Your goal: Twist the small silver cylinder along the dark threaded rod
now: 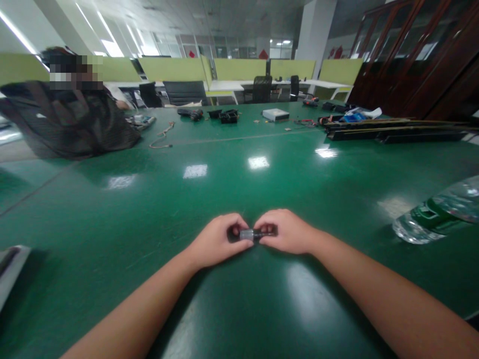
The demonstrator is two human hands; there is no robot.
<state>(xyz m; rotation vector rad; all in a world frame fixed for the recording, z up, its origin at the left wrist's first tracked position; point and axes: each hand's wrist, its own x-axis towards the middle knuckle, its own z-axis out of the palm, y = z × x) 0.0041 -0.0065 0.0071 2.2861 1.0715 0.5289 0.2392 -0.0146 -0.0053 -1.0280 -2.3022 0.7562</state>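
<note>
Close over the green table (160,194), both my hands meet at one small, dark cylindrical object (246,234) with a clear-grey section at its middle. My left hand (219,238) is closed around its left end, thumb along the near side and fingers curled behind. The right end, narrower and black, is pinched between the thumb and fingers of my right hand (286,231). It lies level, pointing left to right. Fingers cover both of its ends, so I cannot make out its exact kind.
A clear water bottle (441,212) with a green label lies at the right. Far left stands a large dark bag (71,119), with a person (77,70) behind it. Black rails (396,130), a white box (276,115) and a cord (161,137) lie along the far side.
</note>
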